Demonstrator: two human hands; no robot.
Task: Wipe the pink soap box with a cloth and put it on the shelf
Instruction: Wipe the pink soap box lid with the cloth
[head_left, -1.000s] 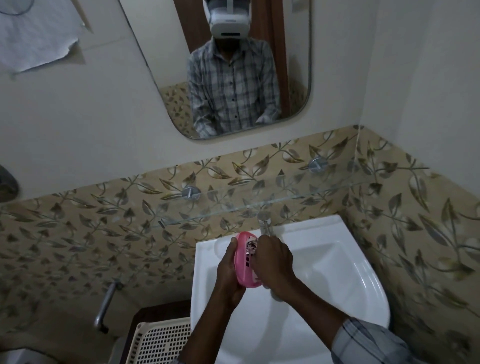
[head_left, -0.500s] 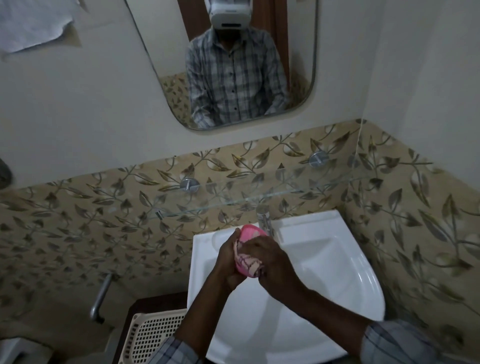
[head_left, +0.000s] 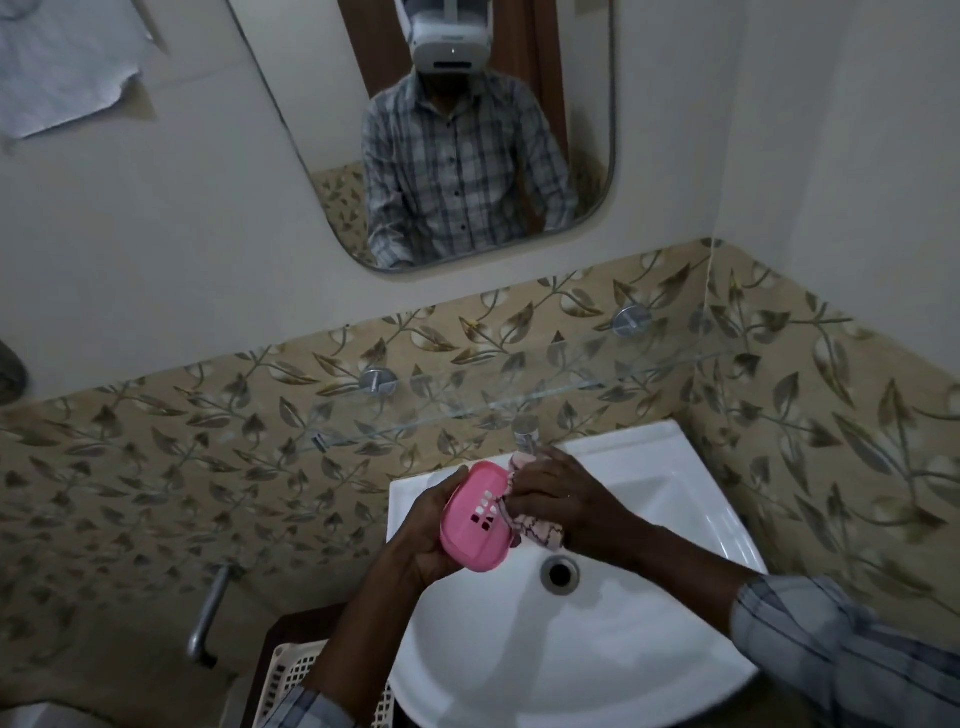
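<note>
— Where was the pink soap box (head_left: 475, 514)?

— Held above the white sink (head_left: 649, 649), over its back left part. It was tilted, with the slotted face toward the camera. Whether anything lay inside it, I couldn't tell.

— Who had it?

— The left hand (head_left: 423, 525), fingers curled round the box's left side. The right hand (head_left: 563, 499) had its fingers bunched on a pink checked cloth (head_left: 543, 532), which was pressed against the box's right edge.

— And the shelf?

— The glass shelf (head_left: 441, 406) ran along the leaf-patterned wall just above the sink's back edge, with the tap (head_left: 525, 434) beneath it. The drain (head_left: 559, 570) sat in the bowl, near the hands. A white lattice basket (head_left: 291, 670) stood beside the sink's front left edge. Its contents were hidden.
</note>
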